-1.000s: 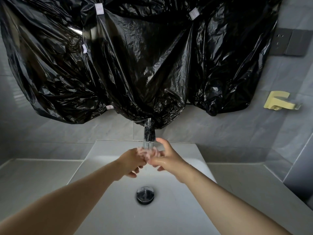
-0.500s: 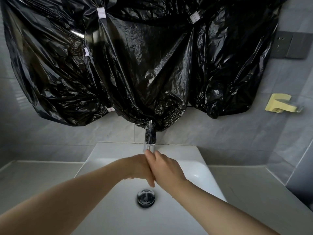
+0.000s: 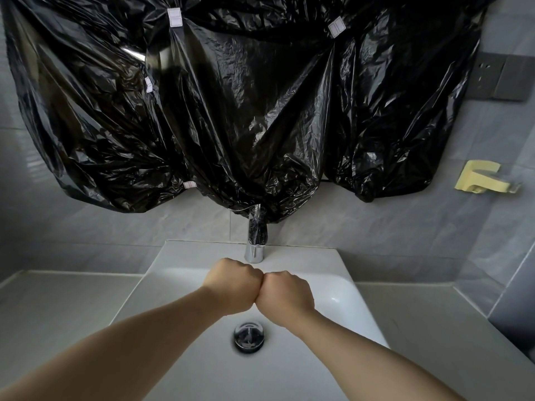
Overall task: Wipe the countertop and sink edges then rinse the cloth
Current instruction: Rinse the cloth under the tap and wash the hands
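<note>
Two bare hands meet over one white sink [image 3: 341,264], the left hand [image 3: 230,286] and the right hand [image 3: 285,293] each curled into a fist and pressed knuckle to knuckle just in front of the single chrome faucet [image 3: 254,250]. The cloth named in the task does not show; it may be wadded inside the fists, but from this angle that cannot be told. One round metal drain [image 3: 249,337] sits in the basin directly below and nearer the camera than the hands. The grey countertop [image 3: 58,302] runs along both sides of the sink, well apart from the fists. On the tiled wall above, crumpled black plastic sheeting [image 3: 246,111] hangs down to the top of the faucet, fixed by four pale tape patches [image 3: 174,17]. To the right are one yellow wall hook [image 3: 480,180] and a pair of dark socket plates [image 3: 498,79].
</note>
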Demonstrator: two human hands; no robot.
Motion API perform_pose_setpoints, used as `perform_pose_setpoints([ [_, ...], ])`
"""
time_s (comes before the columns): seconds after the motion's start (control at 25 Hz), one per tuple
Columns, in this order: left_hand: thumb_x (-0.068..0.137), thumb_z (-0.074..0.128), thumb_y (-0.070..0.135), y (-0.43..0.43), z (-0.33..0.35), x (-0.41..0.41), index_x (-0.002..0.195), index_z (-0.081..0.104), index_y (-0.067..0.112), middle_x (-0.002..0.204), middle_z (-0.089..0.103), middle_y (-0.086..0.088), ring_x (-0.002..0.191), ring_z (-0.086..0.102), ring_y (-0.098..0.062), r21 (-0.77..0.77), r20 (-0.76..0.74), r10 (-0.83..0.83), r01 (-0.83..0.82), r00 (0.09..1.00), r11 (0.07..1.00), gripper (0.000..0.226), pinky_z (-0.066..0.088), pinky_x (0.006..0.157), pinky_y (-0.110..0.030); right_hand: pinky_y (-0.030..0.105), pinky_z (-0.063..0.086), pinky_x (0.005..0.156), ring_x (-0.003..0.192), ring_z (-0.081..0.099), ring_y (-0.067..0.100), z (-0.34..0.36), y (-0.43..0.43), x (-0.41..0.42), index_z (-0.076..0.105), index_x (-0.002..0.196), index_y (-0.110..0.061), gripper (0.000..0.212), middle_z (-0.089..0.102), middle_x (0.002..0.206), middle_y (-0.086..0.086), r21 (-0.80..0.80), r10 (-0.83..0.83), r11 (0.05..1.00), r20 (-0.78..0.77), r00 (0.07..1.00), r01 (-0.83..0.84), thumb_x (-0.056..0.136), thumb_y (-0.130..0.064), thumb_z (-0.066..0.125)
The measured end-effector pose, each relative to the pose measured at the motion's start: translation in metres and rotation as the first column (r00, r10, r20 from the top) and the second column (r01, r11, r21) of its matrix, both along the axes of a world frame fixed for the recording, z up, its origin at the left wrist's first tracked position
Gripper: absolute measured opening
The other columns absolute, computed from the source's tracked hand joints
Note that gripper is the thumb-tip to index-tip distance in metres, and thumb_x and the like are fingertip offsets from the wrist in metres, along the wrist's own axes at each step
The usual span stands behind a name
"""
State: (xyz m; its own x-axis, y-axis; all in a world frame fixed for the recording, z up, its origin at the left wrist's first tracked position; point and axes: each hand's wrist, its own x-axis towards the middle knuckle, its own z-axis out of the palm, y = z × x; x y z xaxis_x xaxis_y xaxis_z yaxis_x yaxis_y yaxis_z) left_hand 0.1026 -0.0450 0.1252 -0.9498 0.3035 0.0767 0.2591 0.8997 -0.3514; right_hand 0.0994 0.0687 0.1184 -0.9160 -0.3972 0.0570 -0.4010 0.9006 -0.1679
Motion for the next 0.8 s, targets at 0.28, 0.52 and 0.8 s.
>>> perform_pose_setpoints([
  [0.28, 0.051, 0.055, 0.023, -0.019, -0.005, -0.004, 0.044, 0.044, 0.021, 0.035, 0.043, 0.006, 0.036, 0.019, -0.016, -0.024, -0.181, -0.363, 0.365, 0.914, 0.931, 0.013, 0.021, 0.037, -0.013, 0.027, 0.032, 0.064, 0.075, 0.044, 0.025, -0.01, 0.009, 0.01, 0.034, 0.057, -0.02, 0.035, 0.06, 0.081, 0.01, -0.238, 0.001, 0.971, 0.058, 0.998, 0.013, 0.09, -0.03, 0.042],
  [0.52, 0.084, 0.055, 0.022, -0.01, 0.012, -0.006, 0.108, 0.042, 0.015, 0.097, 0.06, -0.006, 0.085, 0.057, -0.023, 0.536, 0.172, -0.006, -0.088, 0.985, 0.839, 0.028, 0.039, 0.065, -0.027, 0.032, 0.045, 0.073, 0.087, 0.055, 0.021, 0.001, 0.014, -0.011, 0.043, 0.09, -0.019, 0.02, 0.06, 0.097, -0.004, -0.439, 0.098, 0.898, 0.191, 0.977, -0.004, 0.081, -0.026, 0.06],
  [0.8, 0.078, 0.071, 0.021, -0.039, 0.015, 0.002, 0.097, 0.055, 0.018, 0.09, 0.058, 0.001, 0.082, 0.055, -0.011, 0.915, 0.376, -0.177, -0.395, 0.909, -0.086, 0.025, 0.046, 0.076, -0.026, 0.019, 0.042, 0.07, 0.078, 0.055, 0.012, 0.012, 0.034, -0.014, 0.063, 0.09, -0.022, 0.011, 0.063, 0.09, -0.003, -0.768, 0.19, 0.612, 0.371, 0.909, 0.186, 0.084, -0.014, 0.067],
])
